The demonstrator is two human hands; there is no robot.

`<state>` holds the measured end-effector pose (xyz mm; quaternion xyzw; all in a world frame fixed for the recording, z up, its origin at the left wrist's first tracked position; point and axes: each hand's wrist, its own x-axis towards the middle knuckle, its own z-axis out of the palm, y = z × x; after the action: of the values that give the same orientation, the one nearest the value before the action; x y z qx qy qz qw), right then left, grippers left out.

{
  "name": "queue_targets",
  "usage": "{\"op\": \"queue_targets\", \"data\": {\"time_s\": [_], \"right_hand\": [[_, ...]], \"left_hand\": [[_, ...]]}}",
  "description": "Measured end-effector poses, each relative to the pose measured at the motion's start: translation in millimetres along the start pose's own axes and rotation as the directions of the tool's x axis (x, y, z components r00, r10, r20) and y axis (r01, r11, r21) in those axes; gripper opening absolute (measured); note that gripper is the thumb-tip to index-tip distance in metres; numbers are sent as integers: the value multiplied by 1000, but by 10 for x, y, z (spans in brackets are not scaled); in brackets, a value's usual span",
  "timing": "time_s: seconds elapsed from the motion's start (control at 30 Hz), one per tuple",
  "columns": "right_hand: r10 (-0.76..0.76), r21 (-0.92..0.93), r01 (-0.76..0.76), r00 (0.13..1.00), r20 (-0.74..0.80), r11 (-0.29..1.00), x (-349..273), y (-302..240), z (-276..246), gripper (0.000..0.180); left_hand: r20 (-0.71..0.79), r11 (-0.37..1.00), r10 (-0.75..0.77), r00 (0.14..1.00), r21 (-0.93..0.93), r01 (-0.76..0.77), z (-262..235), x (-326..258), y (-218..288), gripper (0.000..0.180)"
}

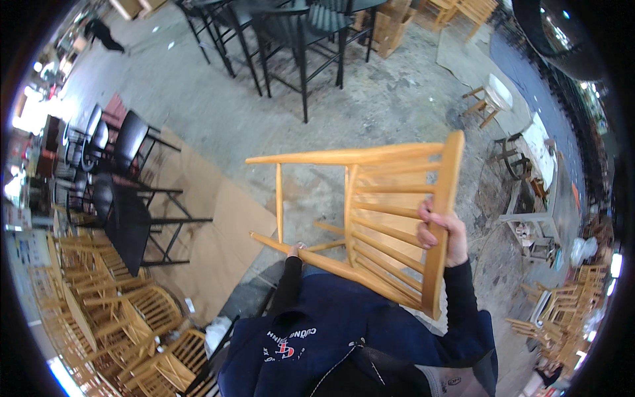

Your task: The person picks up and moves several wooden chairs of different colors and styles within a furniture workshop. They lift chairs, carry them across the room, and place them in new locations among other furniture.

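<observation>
A light wooden chair [350,157] with a slatted back is held sideways in front of my body, its legs pointing left and its back to the right. My right hand [448,233] is closed round the wide top rail, with fingers curled over between the slats. Lower on the chair, my left hand [297,250] grips the near leg close to where a crossbar joins it. Part of the left hand is hidden behind the leg and its dark sleeve. The seat is seen behind the slats.
Tall black chairs [297,63] stand at the far side. More black chairs [126,218] are on the left, by a brown cardboard sheet [218,245]. Wooden chairs [132,311] pile up at lower left. A white-topped stool [493,99] and a grey workbench [549,215] are at right.
</observation>
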<state>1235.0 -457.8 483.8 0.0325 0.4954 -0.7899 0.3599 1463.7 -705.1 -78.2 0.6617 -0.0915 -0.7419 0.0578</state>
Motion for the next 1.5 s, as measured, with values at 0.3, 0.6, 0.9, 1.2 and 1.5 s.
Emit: {"op": "queue_targets", "data": {"time_s": [0.3,0.6,0.9,1.2,1.5], "right_hand": [[-342,304,436,885,-316,847,-586,-1143,-2450,23],[-494,365,666,736,-463,651,-704,-1623,-3645,30],[-626,339,796,605,-493,502,629,-2494,-4401,32],[-707,298,887,462,-536,354,1768,-3670,-5006,32],[-672,255,889,456,-584,381,3244,-5495,-6054,32]], "left_hand": [[228,569,222,948,759,-316,3046,-603,-609,21],[403,804,163,901,475,-358,5098,-1259,-1182,26],[513,719,116,851,547,-428,7901,-1122,-1462,26],[704,690,28,709,500,-523,10679,-1308,-1785,26],[716,680,-83,693,549,-486,13447,-1622,-2110,22]]}}
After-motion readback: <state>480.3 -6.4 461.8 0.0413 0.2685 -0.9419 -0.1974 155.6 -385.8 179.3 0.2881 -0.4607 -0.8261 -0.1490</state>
